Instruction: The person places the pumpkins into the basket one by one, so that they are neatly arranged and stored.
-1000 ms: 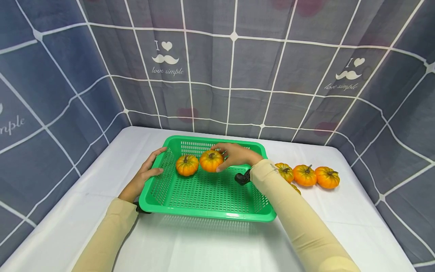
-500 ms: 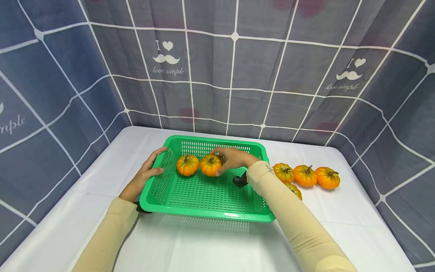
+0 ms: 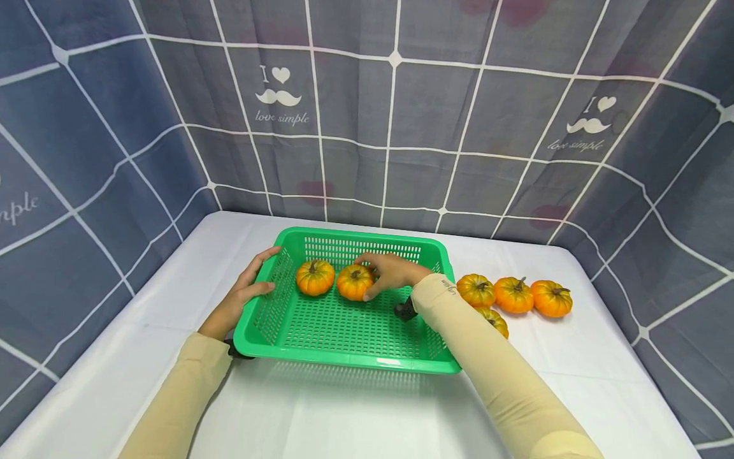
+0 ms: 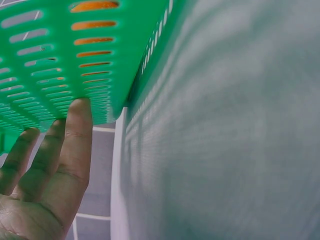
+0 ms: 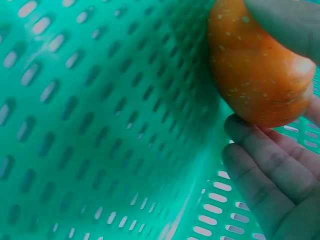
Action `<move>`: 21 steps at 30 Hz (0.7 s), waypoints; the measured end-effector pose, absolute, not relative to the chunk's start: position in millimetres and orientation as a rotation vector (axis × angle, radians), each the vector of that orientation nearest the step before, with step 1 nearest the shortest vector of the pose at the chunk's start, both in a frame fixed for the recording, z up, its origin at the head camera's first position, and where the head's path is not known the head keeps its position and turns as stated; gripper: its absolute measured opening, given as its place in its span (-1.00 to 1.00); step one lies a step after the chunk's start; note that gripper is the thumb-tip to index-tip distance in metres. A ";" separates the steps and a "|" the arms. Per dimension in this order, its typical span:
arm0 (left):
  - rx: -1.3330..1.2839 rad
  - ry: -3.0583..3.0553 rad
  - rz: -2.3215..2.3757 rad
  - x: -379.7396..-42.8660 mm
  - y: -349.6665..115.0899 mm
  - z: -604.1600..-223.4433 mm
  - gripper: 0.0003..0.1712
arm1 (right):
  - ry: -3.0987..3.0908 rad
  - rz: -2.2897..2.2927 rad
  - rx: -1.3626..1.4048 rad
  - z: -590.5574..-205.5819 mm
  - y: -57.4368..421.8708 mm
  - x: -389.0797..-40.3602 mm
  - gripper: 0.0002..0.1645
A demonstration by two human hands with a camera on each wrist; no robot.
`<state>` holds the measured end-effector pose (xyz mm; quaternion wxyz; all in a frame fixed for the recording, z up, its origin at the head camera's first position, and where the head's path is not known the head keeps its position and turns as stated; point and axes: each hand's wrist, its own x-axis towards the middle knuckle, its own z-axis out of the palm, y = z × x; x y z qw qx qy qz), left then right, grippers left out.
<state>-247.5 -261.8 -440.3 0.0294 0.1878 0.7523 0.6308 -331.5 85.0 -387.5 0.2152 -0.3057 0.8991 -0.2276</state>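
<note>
In the head view a green plastic basket with slotted walls stands on the table. My left hand holds its left rim, thumb over the edge; in the left wrist view the fingers lie along the outer wall. Inside the basket my right hand grips a small orange pumpkin between thumb and fingers. The right wrist view shows this pumpkin low over the slotted floor, fingertips at its side. Just left of it sits another small pumpkin.
On the white table, right of the basket, three pumpkins stand in a row, the middle one with an upright stem. One more pumpkin lies in front, partly behind the right sleeve. A checked grey curtain hangs around the table.
My right hand has lowered the pumpkin toward the basket floor, beside the other one. The right forearm has shifted slightly left, baring more of the pumpkins on the table. My left hand stays put.
</note>
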 end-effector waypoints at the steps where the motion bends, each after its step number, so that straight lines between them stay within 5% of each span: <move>1: 0.580 2.307 1.952 -247.6 -262.1 -440.4 -0.14 | 2.494 -0.629 -0.848 -388.9 84.5 -331.7 0.00; 21: 0.572 2.239 1.988 -247.3 -262.6 -439.4 -0.15 | 2.556 -0.606 -0.858 -393.9 79.8 -327.8 0.05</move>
